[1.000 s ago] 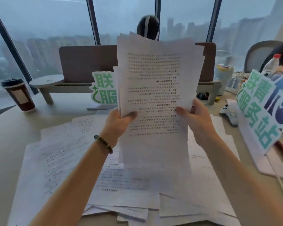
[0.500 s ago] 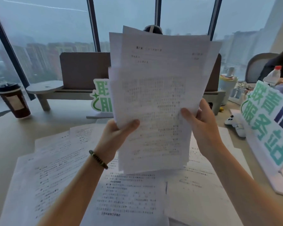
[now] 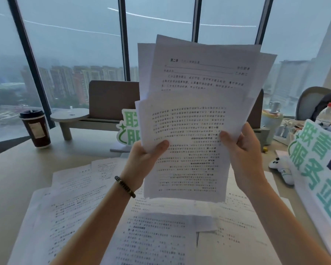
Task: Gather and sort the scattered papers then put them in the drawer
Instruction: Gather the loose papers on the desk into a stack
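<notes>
While raised | left hand (image 3: 144, 157), right hand (image 3: 243, 150) | each grip clamps paper stack (image 3: 189, 131)

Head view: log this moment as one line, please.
phase: gathering | left hand: holds paper stack | right hand: holds same stack | stack: raised, uneven | loose sheets: on desk | drawer: unseen

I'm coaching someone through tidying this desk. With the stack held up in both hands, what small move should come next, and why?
Probably tap the stack on its bottom edge against the desk to square it. The left hand and right hand pinch it by its sides, yet the sheets are fanned, with corners jutting out at the top. Loose papers lie on the desk waiting to be gathered.
</notes>
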A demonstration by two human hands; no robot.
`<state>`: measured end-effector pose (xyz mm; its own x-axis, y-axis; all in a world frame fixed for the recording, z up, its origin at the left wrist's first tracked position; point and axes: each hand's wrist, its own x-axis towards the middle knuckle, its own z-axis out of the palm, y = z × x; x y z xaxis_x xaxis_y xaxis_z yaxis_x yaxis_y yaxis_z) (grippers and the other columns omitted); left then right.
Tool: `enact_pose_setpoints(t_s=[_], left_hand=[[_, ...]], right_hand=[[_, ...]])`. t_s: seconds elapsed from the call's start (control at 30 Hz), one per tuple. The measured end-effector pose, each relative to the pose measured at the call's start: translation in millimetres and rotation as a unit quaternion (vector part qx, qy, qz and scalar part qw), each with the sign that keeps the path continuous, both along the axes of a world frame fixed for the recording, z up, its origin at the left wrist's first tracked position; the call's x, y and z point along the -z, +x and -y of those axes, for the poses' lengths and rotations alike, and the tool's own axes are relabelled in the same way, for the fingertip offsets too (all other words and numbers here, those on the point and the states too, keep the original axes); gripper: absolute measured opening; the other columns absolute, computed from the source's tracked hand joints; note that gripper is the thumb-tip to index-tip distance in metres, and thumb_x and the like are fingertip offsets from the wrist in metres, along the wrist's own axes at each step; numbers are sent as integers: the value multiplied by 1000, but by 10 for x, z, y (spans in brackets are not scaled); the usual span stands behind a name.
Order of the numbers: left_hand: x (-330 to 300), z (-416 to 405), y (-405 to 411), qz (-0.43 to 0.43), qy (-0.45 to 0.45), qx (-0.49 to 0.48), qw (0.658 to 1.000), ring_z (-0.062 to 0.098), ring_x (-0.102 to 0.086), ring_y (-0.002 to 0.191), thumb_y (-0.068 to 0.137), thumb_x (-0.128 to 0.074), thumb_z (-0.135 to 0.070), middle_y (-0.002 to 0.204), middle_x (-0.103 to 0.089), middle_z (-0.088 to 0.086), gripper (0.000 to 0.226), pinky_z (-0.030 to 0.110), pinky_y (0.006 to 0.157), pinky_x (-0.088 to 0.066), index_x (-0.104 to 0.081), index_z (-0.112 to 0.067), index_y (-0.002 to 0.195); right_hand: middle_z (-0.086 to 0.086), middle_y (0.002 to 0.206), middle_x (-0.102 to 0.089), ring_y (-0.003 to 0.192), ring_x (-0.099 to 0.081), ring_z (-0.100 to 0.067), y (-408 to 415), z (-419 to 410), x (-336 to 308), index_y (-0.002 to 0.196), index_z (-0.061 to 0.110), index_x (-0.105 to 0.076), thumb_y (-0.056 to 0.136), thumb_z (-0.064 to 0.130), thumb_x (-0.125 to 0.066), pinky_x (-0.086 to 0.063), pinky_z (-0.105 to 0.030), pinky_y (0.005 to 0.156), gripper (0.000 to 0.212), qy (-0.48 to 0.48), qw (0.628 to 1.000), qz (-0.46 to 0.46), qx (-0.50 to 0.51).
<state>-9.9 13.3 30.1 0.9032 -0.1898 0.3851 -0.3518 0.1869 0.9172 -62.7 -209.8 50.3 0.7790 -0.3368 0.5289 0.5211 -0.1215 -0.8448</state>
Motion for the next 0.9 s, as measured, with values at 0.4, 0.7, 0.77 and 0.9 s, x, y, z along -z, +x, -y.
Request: enact_pose_setpoints(t_s=[0.4,0.7,0.77,0.9], left_hand=[[665,-122,47,-114,68,1,991,30,-72,98,87,-68,-21,102,-76,10,22,46,86,-58,-73,-7,104],[329,-32,95,-92,-16,3,996,30,-71,100,93,-60,-23,106,-75,11,23,43,84,-58,-71,-7,106],[255,-32,98,-94,-57,32,993,31,-69,104,93,-59,-22,112,-73,13,23,47,88,-56,-71,-9,109],[244,-42,178,-92,-35,49,994,32,-69,105,94,-58,-20,112,-73,14,21,52,92,-53,-71,-12,109]], right_hand=[[11,116,-64,102,-64,-11,117,-76,380,117,37,-48,95,13,-62,-58,-40,83,36,-5,998,-65,-16],[9,110,-69,97,-67,-15,116,-12,219,114,22,-53,98,15,-56,-56,-40,81,17,-57,997,-44,12],[6,108,-70,94,-69,-17,119,4,258,114,17,-52,101,16,-50,-56,-40,78,13,-67,996,-59,3],[4,112,-69,94,-68,-15,155,-10,378,117,13,-52,102,12,-47,-56,-35,75,16,-31,997,-76,-6]])
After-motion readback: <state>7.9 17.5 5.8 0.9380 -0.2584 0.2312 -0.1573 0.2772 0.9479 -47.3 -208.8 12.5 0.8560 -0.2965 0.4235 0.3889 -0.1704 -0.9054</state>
